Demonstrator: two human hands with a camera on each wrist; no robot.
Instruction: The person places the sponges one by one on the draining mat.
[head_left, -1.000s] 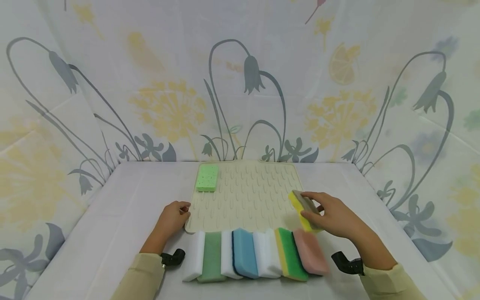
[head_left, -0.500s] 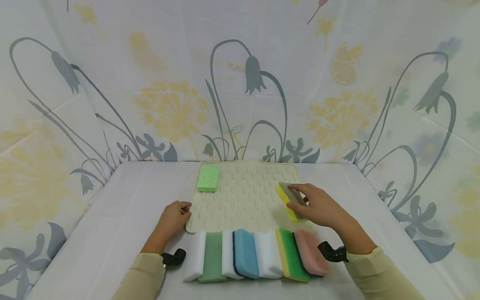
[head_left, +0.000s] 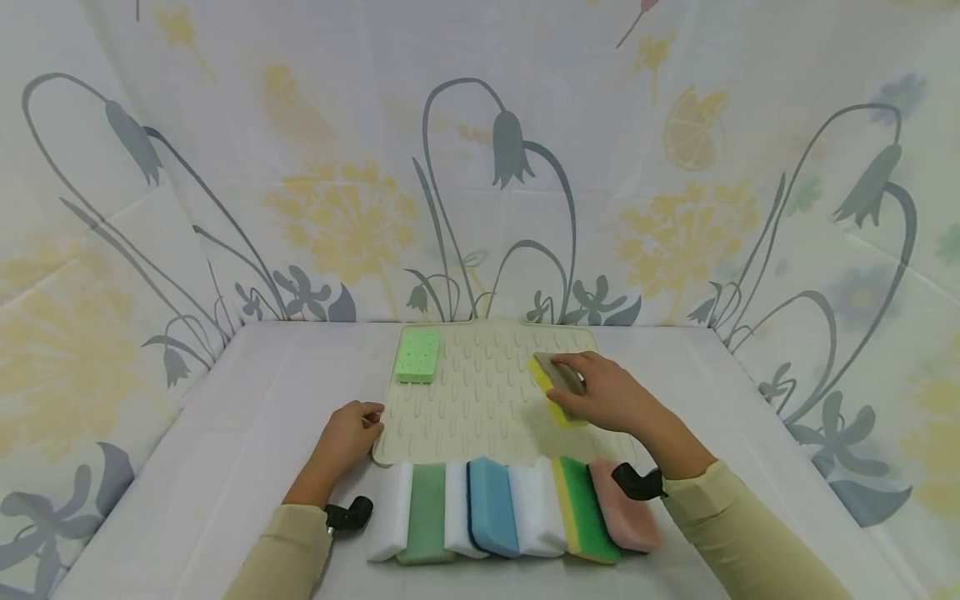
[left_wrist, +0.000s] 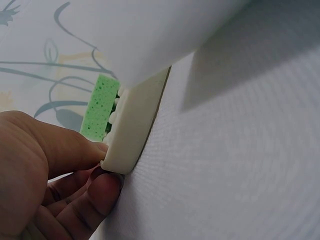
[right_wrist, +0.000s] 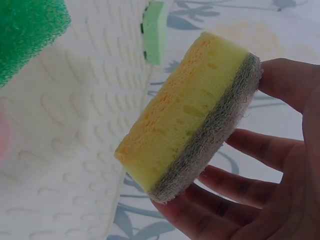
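Your right hand [head_left: 603, 392] grips the yellow-and-gray sponge [right_wrist: 195, 117] above the mat [head_left: 480, 400], not yet laid down. Your left hand [head_left: 348, 437], well apart, pinches the mat's left edge. Beyond, 1 light green sponge [head_left: 417, 357] already lies at the far left corner. At least 7 others, in a row [head_left: 492, 512] nearer you, seemingly remain.

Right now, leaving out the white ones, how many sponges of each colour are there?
Green: 3 (pale green sponge on the mat; dull green sponge and green-yellow sponge in the row)
Yellow-grey sponge: 1, in the right hand
Blue sponge: 1, in the row
Pink sponge: 1, in the row
Total: 6
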